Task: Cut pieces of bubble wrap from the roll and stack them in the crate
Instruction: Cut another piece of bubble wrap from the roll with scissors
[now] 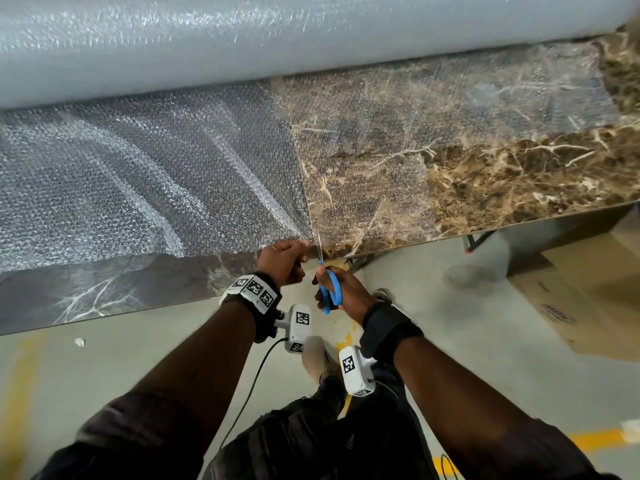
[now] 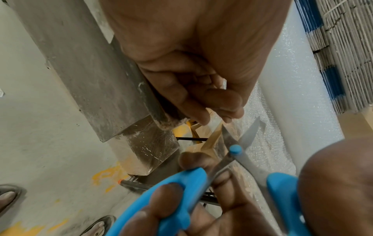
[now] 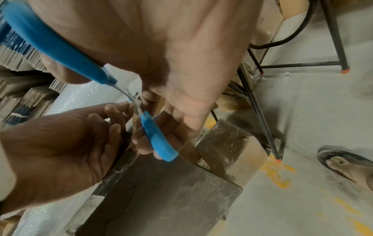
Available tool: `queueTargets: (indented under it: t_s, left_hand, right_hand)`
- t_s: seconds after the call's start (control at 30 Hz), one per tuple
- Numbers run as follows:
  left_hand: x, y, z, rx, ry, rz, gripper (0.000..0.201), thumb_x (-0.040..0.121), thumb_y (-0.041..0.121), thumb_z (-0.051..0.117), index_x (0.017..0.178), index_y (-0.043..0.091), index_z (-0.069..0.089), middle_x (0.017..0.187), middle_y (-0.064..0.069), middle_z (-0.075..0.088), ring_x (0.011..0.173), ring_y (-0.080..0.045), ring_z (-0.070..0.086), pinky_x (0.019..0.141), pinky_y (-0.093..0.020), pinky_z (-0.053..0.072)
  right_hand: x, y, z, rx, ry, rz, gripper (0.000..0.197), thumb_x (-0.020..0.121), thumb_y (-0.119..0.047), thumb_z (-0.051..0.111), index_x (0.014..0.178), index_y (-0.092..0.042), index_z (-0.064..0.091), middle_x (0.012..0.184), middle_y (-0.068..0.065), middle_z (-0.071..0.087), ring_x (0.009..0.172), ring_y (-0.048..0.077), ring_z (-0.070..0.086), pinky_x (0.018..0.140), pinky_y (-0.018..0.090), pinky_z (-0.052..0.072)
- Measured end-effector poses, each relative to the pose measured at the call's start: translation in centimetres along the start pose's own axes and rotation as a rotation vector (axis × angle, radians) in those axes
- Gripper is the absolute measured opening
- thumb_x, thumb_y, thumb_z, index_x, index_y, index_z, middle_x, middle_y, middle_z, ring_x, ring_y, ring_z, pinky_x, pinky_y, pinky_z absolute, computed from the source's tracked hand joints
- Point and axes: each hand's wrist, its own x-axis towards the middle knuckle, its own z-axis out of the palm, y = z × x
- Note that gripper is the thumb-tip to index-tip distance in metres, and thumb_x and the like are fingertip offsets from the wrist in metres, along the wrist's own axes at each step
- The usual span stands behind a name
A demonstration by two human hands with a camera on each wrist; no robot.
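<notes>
A huge bubble wrap roll (image 1: 242,39) lies across the back of the marble table (image 1: 536,174). Its unrolled sheet (image 1: 138,174) spreads toward me and is cut along a line near the middle. A second flat stretch of bubble wrap (image 1: 450,116) lies to the right of that line. My left hand (image 1: 294,254) pinches the left sheet's near corner at the table edge. My right hand (image 1: 332,289) grips blue-handled scissors (image 1: 329,292), blades pointing into the cut. The blades (image 2: 242,140) stand parted in the left wrist view. No crate is in view.
A flattened cardboard box (image 1: 588,289) lies on the concrete floor at the right. Under the table stand black metal legs (image 3: 260,111) and a film-wrapped carton (image 3: 228,143). Stacked cardboard sheets (image 2: 347,47) rise behind the roll. My feet are below the table edge.
</notes>
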Motion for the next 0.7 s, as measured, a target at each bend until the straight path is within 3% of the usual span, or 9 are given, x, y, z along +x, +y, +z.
queueTargets:
  t_s: [0.13, 0.37, 0.5, 0.6, 0.7]
  left_hand:
    - [0.0, -0.1, -0.2, -0.008, -0.008, 0.007, 0.024, 0.090, 0.023, 0.069, 0.071, 0.010, 0.062, 0.059, -0.003, 0.058, 0.037, -0.013, 0.045, 0.047, -0.023, 0.042]
    - [0.0, 0.0, 0.0, -0.021, -0.004, -0.002, 0.023, 0.090, 0.021, 0.069, 0.071, 0.011, 0.061, 0.056, -0.001, 0.058, 0.036, -0.012, 0.042, 0.047, -0.022, 0.041]
    - [0.2, -0.1, -0.1, -0.004, -0.009, -0.002, 0.024, 0.087, 0.025, 0.072, 0.069, 0.013, 0.063, 0.058, -0.003, 0.058, 0.037, -0.014, 0.043, 0.051, -0.024, 0.042]
    - [0.2, -0.1, -0.1, -0.007, -0.014, -0.007, 0.022, 0.087, 0.027, 0.072, 0.070, 0.014, 0.064, 0.059, -0.002, 0.059, 0.037, -0.014, 0.044, 0.050, -0.024, 0.042]
    - [0.2, -0.1, -0.1, -0.019, -0.016, -0.017, 0.021, 0.088, 0.024, 0.071, 0.072, 0.013, 0.063, 0.058, -0.001, 0.059, 0.036, -0.013, 0.043, 0.049, -0.023, 0.040]
  right_hand:
    - [-0.1, -0.5, 0.2, 0.026, 0.016, -0.025, 0.045, 0.084, -0.057, 0.054, 0.094, -0.013, 0.058, 0.076, 0.011, 0.060, 0.066, 0.025, 0.059, 0.060, 0.028, 0.053]
    - [0.9, -0.7, -0.1, 0.089, 0.088, -0.014, 0.053, 0.078, -0.053, 0.063, 0.101, -0.006, 0.059, 0.068, 0.009, 0.058, 0.066, 0.024, 0.057, 0.059, 0.031, 0.054]
    - [1.2, -0.4, 0.0, 0.090, 0.119, -0.021, 0.053, 0.073, -0.053, 0.067, 0.101, -0.009, 0.059, 0.076, 0.007, 0.058, 0.065, 0.021, 0.058, 0.057, 0.031, 0.052]
    - [1.3, -0.1, 0.0, 0.124, 0.138, -0.019, 0.044, 0.075, -0.048, 0.070, 0.099, -0.013, 0.061, 0.081, 0.008, 0.058, 0.066, 0.022, 0.056, 0.057, 0.034, 0.049]
    - [1.5, 0.2, -0.1, 0.144, 0.157, -0.020, 0.016, 0.090, -0.030, 0.068, 0.095, -0.017, 0.062, 0.083, 0.008, 0.058, 0.066, 0.023, 0.053, 0.057, 0.034, 0.046]
